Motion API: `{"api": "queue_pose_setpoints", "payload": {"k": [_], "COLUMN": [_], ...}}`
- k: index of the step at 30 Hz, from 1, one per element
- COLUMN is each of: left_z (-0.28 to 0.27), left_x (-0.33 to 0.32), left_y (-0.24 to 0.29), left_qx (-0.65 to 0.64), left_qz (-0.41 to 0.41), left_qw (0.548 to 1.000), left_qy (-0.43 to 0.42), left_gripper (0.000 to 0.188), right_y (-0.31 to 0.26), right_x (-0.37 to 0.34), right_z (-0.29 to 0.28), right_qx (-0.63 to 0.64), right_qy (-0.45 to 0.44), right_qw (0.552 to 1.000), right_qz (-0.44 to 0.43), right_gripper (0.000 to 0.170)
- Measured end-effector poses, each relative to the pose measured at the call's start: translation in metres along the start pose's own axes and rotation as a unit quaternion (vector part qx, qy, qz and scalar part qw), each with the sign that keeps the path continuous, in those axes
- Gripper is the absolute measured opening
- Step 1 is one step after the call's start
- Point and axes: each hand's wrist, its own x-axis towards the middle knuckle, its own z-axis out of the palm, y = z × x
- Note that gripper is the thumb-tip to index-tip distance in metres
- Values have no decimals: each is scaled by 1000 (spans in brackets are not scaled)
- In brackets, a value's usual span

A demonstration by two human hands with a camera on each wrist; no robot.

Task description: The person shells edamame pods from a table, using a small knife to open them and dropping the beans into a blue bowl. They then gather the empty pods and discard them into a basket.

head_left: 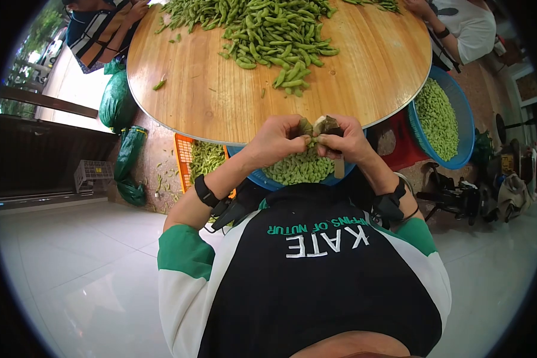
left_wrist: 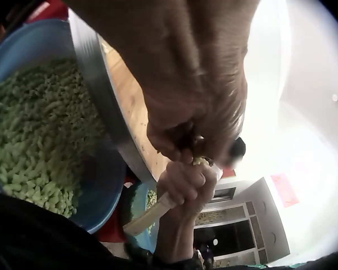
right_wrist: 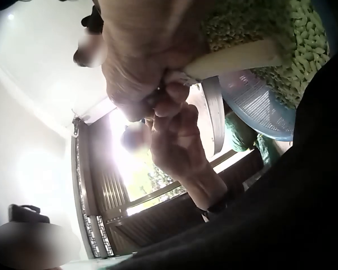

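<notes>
My left hand point(head_left: 280, 140) and my right hand point(head_left: 347, 142) meet at the near edge of the round wooden table point(head_left: 185, 89). Between their fingertips a small green soybean pod point(left_wrist: 199, 161) is pinched, mostly hidden by the fingers. Under the curled fingers of my right hand a pale flat stick point(right_wrist: 236, 59) is held, its long end sticking out below the palm. Dark wrappings cover some fingertips. Directly below, a blue basin point(head_left: 258, 179) holds a bed of shelled green soybeans point(head_left: 298, 170).
A heap of soybean pods point(head_left: 274, 30) covers the table's far middle. An orange crate point(head_left: 184, 161) with pods or husks stands left of my knees. Another blue basin point(head_left: 466, 128) of beans is at right. Green sacks point(head_left: 116, 104) lie at left. Two people sit across.
</notes>
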Motion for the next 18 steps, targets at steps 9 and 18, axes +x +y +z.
{"api": "queue_pose_setpoints", "payload": {"k": [9,18], "left_z": [0,-6], "left_x": [3,-12], "left_y": [-7,-6], "left_qx": [-16,132], "left_qz": [18,55], "left_qw": [998,984], "left_qy": [53,107], "left_gripper": [11,11], "right_y": [7,14], "right_x": [2,5], "right_z": [8,15], "right_qx": [98,-21], "right_qy": [30,85], "right_qw": [994,995], "right_qz": [-43,-47], "right_gripper": [20,15]}}
